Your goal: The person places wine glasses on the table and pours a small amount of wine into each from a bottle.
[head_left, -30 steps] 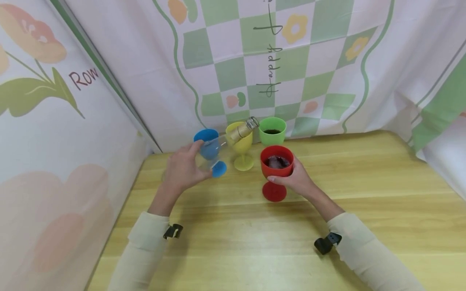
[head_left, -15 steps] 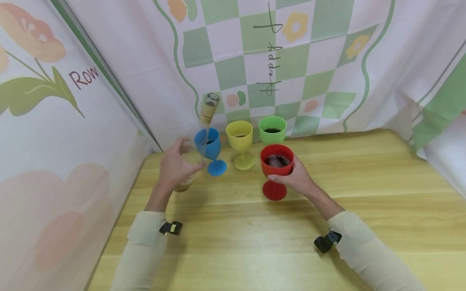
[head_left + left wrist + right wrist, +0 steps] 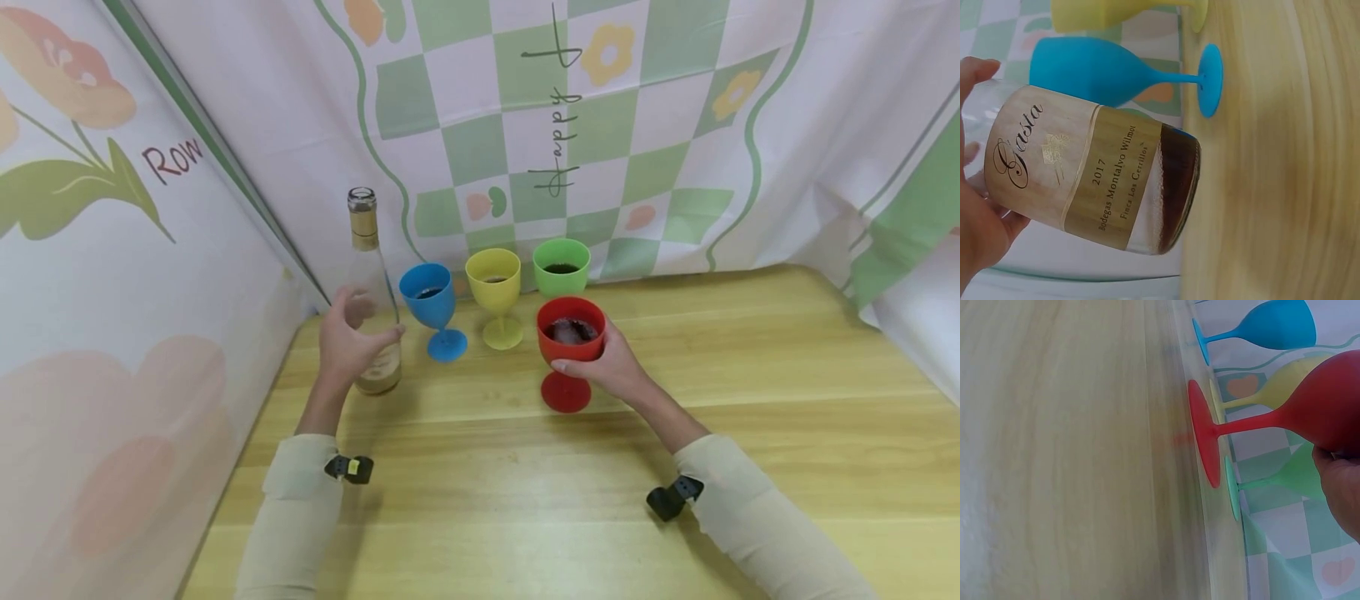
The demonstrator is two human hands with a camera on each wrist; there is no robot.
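Note:
My left hand (image 3: 345,346) has its fingers and thumb around a clear glass wine bottle (image 3: 375,271). The bottle stands nearly upright at the left, with its bare mouth at the top. In the left wrist view, its label faces the camera and a little dark liquid lies at the bottom. My right hand (image 3: 617,367) grips the bowl of a red goblet (image 3: 562,348) holding dark liquid and foam. Its foot rests on the table. Beside the bottle stands a blue goblet (image 3: 431,304) with dark liquid inside.
Behind the red goblet are a yellow goblet (image 3: 497,292) and a green goblet (image 3: 562,265), both with liquid in them; the green one's lower part is hidden. A patterned cloth (image 3: 472,154) hangs close behind. The wooden table (image 3: 517,500) extends toward me.
My left hand has swung the bottle from a tilt over the goblets to nearly upright, leftward beyond the blue goblet. The right hand and red goblet stay in place.

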